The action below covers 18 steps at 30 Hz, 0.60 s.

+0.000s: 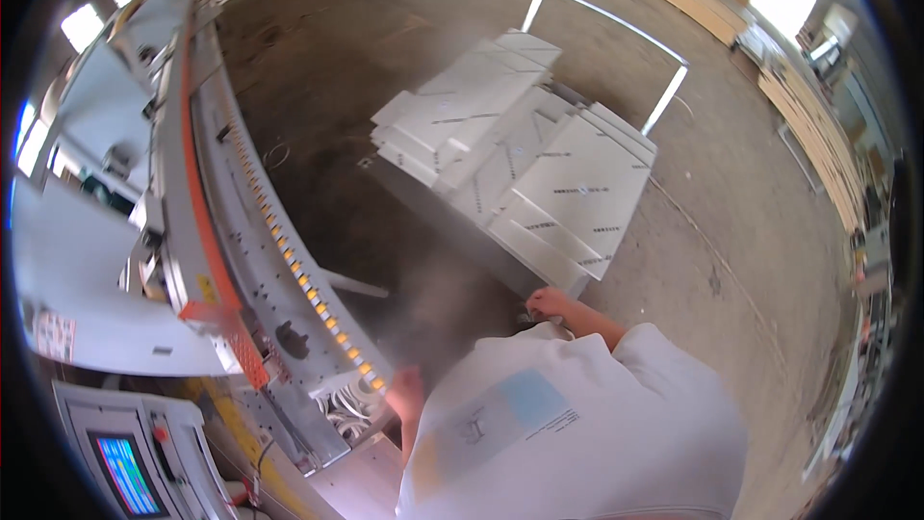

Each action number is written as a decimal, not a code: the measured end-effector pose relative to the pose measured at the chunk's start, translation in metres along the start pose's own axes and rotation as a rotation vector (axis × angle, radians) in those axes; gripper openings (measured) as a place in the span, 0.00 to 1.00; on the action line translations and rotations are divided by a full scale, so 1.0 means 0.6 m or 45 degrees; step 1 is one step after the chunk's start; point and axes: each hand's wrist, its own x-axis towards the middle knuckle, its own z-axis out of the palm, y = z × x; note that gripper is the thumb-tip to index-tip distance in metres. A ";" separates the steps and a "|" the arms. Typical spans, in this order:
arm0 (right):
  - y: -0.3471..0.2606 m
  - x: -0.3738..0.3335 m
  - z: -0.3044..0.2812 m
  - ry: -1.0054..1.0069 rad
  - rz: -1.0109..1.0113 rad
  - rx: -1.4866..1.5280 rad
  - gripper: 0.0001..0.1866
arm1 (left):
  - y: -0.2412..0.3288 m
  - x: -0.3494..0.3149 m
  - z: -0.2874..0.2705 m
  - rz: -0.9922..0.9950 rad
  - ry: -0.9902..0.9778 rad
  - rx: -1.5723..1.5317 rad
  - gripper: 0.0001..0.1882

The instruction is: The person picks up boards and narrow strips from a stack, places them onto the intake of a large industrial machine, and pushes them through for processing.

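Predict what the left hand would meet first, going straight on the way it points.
The left hand would perhaps meet the pale bar beside the machine, near the bar's tip; blur and unclear depth mean it might miss.

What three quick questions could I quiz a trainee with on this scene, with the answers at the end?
1. Which of the person's hands is nearer the row of yellow blocks?

2. Fill in the blank with lit or dark: the screen at the lower left is ____.

3. Seen from the person, where does the white tubular frame stand?
A) On the far side of the pale panels
B) On their near side
C) Beside the screen

Key:
1. The left hand.
2. Lit.
3. A.
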 end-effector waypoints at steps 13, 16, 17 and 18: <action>0.185 -0.029 -0.168 0.495 0.266 -0.014 0.17 | 0.092 0.045 0.140 0.093 -0.696 0.240 0.30; 0.257 0.015 -0.195 0.812 0.340 0.102 0.18 | -0.001 0.036 0.179 -0.098 -0.884 -0.109 0.30; 0.309 0.035 -0.197 0.938 0.363 0.155 0.20 | -0.034 0.034 0.192 -0.130 -0.961 -0.279 0.32; 0.343 0.054 -0.201 1.055 0.371 0.198 0.23 | -0.031 0.024 0.197 -0.326 -1.027 -0.464 0.32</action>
